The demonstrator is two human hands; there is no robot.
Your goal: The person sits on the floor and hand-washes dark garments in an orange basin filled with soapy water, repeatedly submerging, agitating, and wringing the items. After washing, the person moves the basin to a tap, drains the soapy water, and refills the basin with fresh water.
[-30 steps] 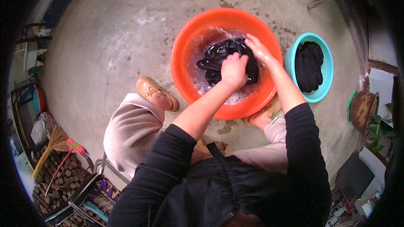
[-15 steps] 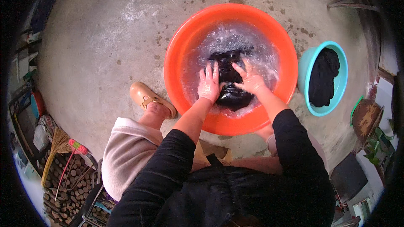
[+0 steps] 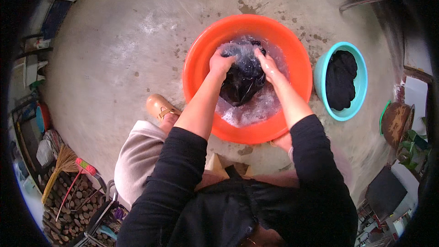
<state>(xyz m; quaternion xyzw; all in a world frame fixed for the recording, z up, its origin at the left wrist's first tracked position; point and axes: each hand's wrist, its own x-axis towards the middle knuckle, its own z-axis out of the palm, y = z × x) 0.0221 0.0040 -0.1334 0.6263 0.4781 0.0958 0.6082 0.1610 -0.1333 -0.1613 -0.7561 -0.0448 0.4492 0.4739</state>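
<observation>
We see the wet black cloth (image 3: 242,84) bunched in foamy water (image 3: 235,114), slightly above and right of the frame's centre. Our left hand (image 3: 221,63) grips its left side, our right hand (image 3: 270,66) its right. An orange basin (image 3: 299,73) surrounds it; farther right, a turquoise basin (image 3: 321,77) holds dark fabric (image 3: 340,81).

There were two bare hands (image 3: 222,63) (image 3: 269,66), one large orange basin (image 3: 298,75), one turquoise basin (image 3: 361,89), two bundles of dark cloth (image 3: 241,82) (image 3: 340,80), one straw broom (image 3: 66,160) and one red-headed, long-handled tool (image 3: 86,166).
</observation>
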